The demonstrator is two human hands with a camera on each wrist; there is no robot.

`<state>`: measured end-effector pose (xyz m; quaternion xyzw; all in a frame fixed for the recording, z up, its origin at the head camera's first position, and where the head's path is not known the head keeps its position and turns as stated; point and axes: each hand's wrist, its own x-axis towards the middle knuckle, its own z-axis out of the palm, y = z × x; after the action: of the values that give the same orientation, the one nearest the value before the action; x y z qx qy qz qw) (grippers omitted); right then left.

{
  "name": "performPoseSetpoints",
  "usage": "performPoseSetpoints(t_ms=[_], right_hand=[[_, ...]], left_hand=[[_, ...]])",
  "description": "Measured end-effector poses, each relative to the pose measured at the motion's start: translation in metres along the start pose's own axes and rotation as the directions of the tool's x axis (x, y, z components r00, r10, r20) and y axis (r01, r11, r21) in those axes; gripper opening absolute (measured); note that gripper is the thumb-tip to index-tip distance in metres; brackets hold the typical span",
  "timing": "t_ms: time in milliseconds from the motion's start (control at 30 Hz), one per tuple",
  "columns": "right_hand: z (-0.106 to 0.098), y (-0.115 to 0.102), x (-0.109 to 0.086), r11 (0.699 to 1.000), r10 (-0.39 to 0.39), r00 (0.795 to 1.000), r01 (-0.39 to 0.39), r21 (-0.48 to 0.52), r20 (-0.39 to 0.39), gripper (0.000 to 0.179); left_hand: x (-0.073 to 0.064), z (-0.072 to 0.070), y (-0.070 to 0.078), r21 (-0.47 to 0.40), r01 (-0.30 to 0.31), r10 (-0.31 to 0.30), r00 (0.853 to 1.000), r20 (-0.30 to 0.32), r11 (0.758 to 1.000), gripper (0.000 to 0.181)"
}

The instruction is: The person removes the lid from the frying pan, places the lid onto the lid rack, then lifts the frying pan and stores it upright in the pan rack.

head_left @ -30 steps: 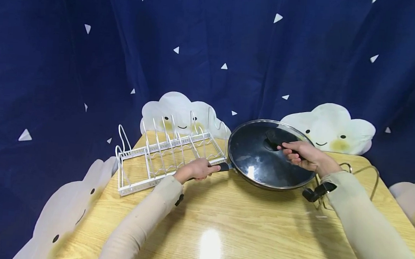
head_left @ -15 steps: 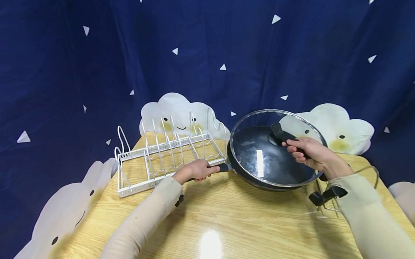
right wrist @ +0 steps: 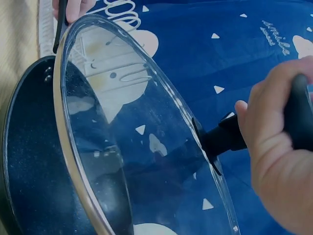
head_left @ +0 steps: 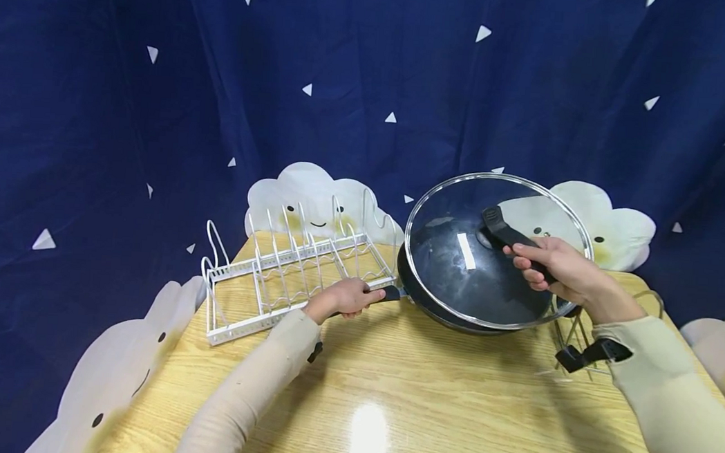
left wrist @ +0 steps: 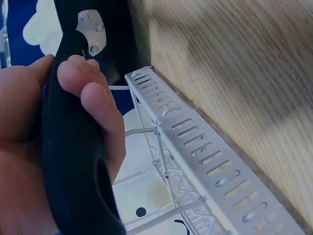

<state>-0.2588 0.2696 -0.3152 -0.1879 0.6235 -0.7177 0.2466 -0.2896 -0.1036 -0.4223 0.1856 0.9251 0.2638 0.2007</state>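
Note:
My left hand grips the black handle of a dark wok with a long handle. With my right hand I hold the black knob-like handle of a round glass lid with a metal rim. The lid is tilted, its right side raised above the wok. In the right wrist view a gap shows between the lid's rim and the wok's dark inside. The wok's far side shows only through the glass in the head view.
A white wire rack with upright dividers stands left of the wok, right beside my left hand. A thin metal wire stand is on the right, partly behind my right wrist. Wooden table below; a dark blue curtain hangs behind.
My right hand has lifted the lid up and to the right off the wok, tilting it so the wok shows beneath. My left hand stays on the wok's handle.

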Motion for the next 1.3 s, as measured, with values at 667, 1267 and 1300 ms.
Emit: performPoseSetpoints(t_ms=[667,1267,1300], right_hand=[[-0.009,-0.002,-0.038,0.995,-0.093,0.995,0.094,0.017,-0.039,0.018],[-0.025,-0.004,-0.076,0.985,-0.173,0.973,0.171,-0.032,-0.155,0.017],[-0.026,-0.004,-0.078,0.984,-0.177,0.972,0.176,-0.020,-0.154,0.016]], left_hand=[[0.010,-0.010,0.035,0.317,0.032,0.043,0.973,-0.227,0.948,0.037],[0.031,0.002,0.102,0.380,-0.054,0.155,0.958,-0.241,0.924,0.055],[0.033,0.005,0.105,0.383,-0.055,0.157,0.958,-0.241,0.922,0.055]])
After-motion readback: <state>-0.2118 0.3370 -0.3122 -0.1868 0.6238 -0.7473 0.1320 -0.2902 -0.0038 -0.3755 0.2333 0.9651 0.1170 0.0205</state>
